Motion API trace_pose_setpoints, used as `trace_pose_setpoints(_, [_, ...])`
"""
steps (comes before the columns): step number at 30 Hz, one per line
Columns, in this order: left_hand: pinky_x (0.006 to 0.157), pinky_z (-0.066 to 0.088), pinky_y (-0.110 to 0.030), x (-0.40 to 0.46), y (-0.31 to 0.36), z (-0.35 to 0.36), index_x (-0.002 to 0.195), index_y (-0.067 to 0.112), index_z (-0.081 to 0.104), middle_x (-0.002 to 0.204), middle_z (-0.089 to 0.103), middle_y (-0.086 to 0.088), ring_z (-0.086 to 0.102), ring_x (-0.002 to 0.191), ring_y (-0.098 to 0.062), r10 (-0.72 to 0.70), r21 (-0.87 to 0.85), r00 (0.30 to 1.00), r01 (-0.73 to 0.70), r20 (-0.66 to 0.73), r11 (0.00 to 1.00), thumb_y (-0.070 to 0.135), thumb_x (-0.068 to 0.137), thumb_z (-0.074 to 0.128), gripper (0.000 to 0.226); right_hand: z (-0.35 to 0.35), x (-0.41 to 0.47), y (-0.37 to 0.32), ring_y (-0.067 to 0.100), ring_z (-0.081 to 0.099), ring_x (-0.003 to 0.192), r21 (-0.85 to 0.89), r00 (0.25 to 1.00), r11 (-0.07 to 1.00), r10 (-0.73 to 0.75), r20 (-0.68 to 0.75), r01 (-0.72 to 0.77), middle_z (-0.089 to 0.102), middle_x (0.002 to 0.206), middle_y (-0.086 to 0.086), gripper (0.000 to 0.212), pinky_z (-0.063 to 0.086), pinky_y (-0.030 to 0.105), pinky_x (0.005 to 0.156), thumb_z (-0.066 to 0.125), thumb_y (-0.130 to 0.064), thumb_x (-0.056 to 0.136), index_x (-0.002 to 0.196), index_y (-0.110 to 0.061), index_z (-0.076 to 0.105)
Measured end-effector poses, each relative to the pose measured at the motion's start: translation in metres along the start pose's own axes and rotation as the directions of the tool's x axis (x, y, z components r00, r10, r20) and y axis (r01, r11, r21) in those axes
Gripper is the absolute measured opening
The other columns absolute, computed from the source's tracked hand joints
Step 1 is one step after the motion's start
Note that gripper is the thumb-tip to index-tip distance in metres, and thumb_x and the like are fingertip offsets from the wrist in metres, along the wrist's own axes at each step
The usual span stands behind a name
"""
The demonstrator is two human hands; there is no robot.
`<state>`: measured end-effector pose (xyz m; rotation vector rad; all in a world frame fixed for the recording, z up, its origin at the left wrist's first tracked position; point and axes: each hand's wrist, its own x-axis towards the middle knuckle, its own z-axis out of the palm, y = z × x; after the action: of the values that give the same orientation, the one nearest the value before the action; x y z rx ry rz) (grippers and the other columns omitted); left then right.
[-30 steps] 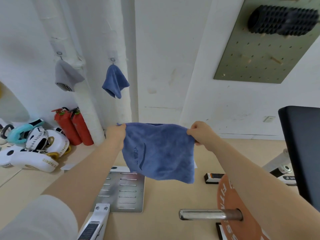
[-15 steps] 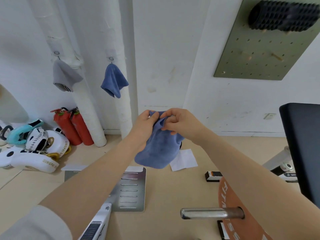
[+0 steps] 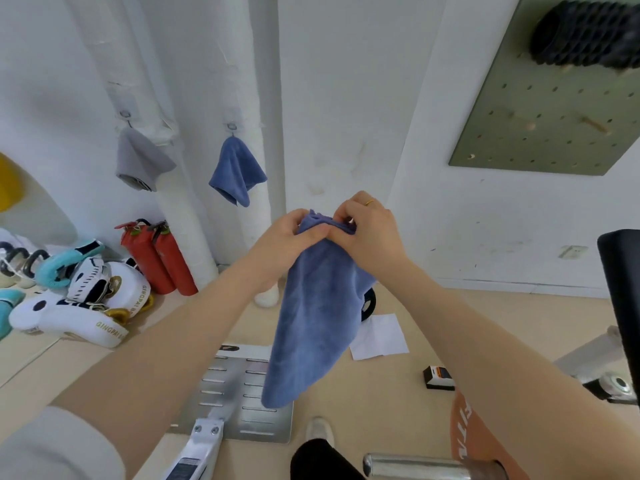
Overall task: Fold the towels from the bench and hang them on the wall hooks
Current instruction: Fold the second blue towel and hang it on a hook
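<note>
1. A folded blue terry towel (image 3: 317, 317) hangs in mid-air over the tan floor (image 3: 381, 403)
2. The left hand (image 3: 284, 237) and right hand (image 3: 367, 230) pinch its gathered top edge, fingers curled, touching
3. Far left, a grey towel (image 3: 140, 161) and a small blue towel (image 3: 235, 171) hang from wall hooks (image 3: 231, 127)

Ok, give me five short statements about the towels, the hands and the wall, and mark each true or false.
1. Both hands pinch the top of the blue towel. True: left hand, right hand.
2. Three towels hang on the wall. False: two, a grey towel and a hanging blue towel.
3. The held towel is spread flat. False: it hangs bunched.
4. Two red fire extinguishers stand at the wall. True.
5. The pegboard is red. False: olive green.
</note>
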<state>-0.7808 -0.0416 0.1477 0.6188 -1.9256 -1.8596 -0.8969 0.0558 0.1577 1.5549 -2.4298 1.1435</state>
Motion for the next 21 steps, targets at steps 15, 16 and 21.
trace_pose_setpoints(15, [0.075, 0.054, -0.021, 0.122, 0.026, -0.054, 0.100, 0.005, 0.060, 0.092, 0.065, -0.006, 0.062, 0.087, -0.014, -0.056, -0.145, 0.996, 0.046, -0.071, 0.988, 0.024, 0.098, 0.042, 0.026, 0.010, 0.161, 0.048, 0.000, 0.042, 0.105, 0.249, 0.930, 0.956, -0.226, 0.288, 0.156, 0.049, 0.119, 0.001, 0.024, 0.031, 0.000, 0.077, 0.080, -0.026, 0.069, 0.070, -0.012, 0.060])
trace_pose_setpoints(16, [0.071, 0.054, -0.021, 0.128, 0.028, -0.057, 0.095, 0.008, 0.060, 0.087, 0.065, -0.003, 0.062, 0.082, -0.013, -0.065, -0.166, 0.989, 0.043, -0.130, 0.985, 0.024, 0.097, 0.044, 0.023, 0.010, 0.167, 0.054, 0.001, 0.041, 0.108, 0.216, 0.908, 0.962, -0.235, 0.346, 0.167, 0.047, 0.123, 0.001, 0.027, 0.032, 0.006, 0.080, 0.081, -0.030, 0.067, 0.068, -0.013, 0.060])
trace_pose_setpoints(21, [0.071, 0.051, -0.024, 0.149, 0.030, -0.077, 0.073, 0.019, 0.059, 0.074, 0.063, 0.004, 0.060, 0.074, -0.011, -0.089, -0.114, 0.944, 0.055, -0.319, 0.992, 0.027, 0.093, 0.052, 0.022, 0.003, 0.190, 0.081, 0.020, 0.055, 0.102, 0.112, 0.800, 0.989, -0.146, 0.581, 0.099, 0.051, 0.115, -0.002, 0.030, 0.041, 0.026, 0.081, 0.074, -0.023, 0.077, 0.057, -0.022, 0.051])
